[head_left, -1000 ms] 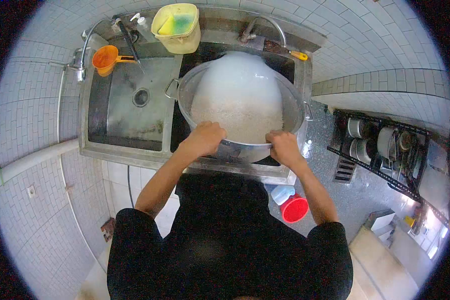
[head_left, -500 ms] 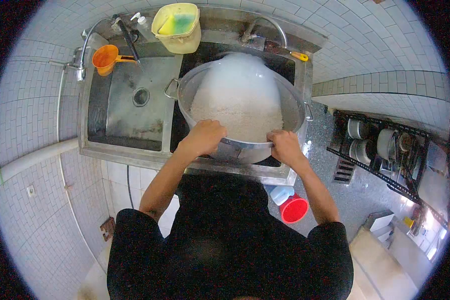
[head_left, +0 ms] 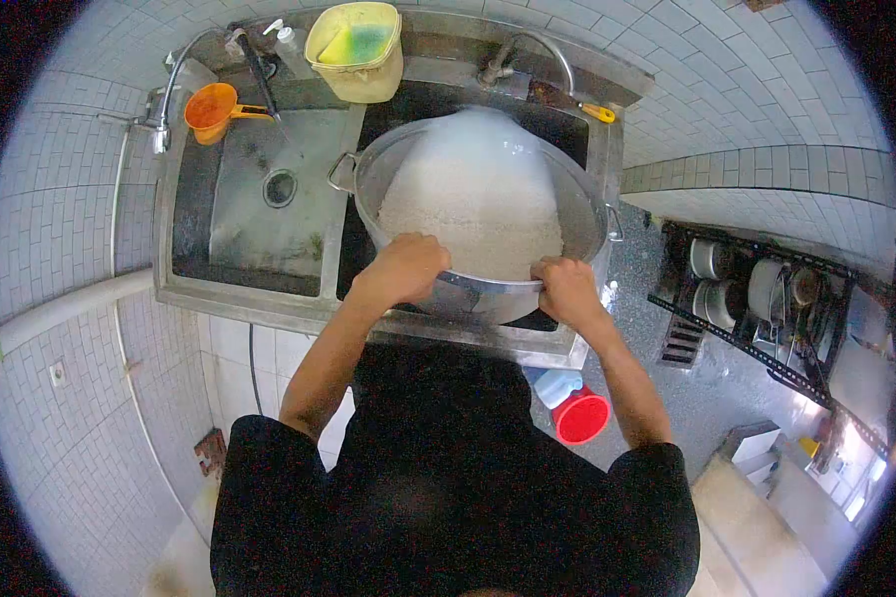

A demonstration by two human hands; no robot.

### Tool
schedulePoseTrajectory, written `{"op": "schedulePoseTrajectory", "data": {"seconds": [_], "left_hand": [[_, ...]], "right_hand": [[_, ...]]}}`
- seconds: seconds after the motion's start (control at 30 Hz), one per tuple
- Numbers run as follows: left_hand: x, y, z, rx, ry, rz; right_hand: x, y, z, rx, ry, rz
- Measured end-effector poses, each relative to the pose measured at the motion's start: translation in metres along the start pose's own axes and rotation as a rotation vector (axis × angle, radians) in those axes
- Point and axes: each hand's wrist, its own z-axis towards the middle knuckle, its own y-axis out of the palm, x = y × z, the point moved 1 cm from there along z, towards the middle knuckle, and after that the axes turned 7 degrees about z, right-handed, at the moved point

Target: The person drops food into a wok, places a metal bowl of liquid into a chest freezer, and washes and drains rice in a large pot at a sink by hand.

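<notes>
Left hand (head_left: 403,267) and right hand (head_left: 569,289) gripping my pot's (head_left: 483,306) near rim; grain (head_left: 478,239) partly bare, cloudy water (head_left: 480,149) not out.

Overhead view of a steel double sink (head_left: 244,304), with a large two-handled pot (head_left: 579,214) over the right basin. Inside the pot, pale grainy contents (head_left: 488,239) toward the near side and cloudy white liquid (head_left: 478,149) toward the far side. At the near rim, left hand (head_left: 408,267) and right hand (head_left: 570,291), both gripping, apart. Beyond, yellow tub (head_left: 363,85) and curved faucet (head_left: 562,65). At far left corner, orange dipper (head_left: 209,114). On the floor, red container (head_left: 580,416).
</notes>
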Motion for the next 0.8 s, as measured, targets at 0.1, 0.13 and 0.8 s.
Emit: {"op": "schedulePoseTrajectory", "data": {"seconds": [0.1,0.13,0.8], "left_hand": [[0.000,-0.003,-0.001,0.017,0.005,-0.010],[-0.001,-0.004,0.000,0.022,-0.001,-0.019],[-0.003,-0.013,0.003,0.043,0.049,-0.022]], "right_hand": [[-0.002,-0.004,0.002,-0.016,0.007,-0.004],[-0.002,-0.005,0.002,-0.022,0.015,-0.002],[-0.007,-0.016,0.006,-0.019,0.033,0.012]]}}
